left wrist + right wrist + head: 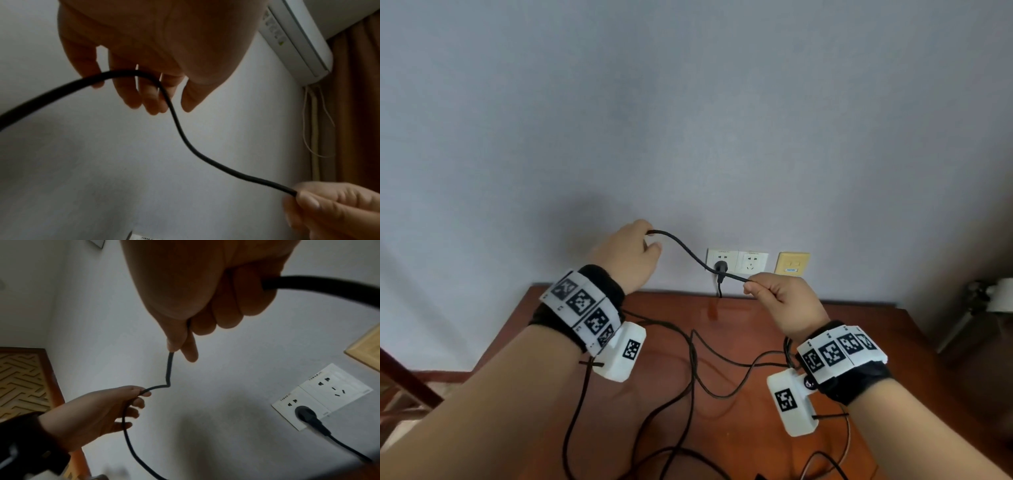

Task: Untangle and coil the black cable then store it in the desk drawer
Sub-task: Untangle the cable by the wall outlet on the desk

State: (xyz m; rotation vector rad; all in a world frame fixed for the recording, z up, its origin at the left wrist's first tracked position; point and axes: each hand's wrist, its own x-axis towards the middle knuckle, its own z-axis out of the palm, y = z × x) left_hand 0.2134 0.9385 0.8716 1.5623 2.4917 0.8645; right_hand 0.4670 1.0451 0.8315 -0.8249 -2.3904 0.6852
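Note:
The black cable [690, 254] sags in the air between my two hands, in front of the wall. My left hand [630, 257] is raised at the left. The cable [185, 141] passes between its thumb and forefinger and lies across its nearly straight fingers [131, 91]. My right hand [780, 301] pinches the cable [169, 369] between thumb and forefinger, and the other fingers curl round it in a fist. Loose loops of the cable [692, 359] lie tangled on the brown desk [756, 329] below. No drawer shows in any view.
White wall sockets [751, 262] sit just above the desk's back edge, and a black plug [720, 266] with its own lead is in the left one. A yellow plate [792, 263] is beside them. A wooden frame [400, 383] stands at the left. An air conditioner [298, 40] and a brown curtain [359, 113] are high on the right.

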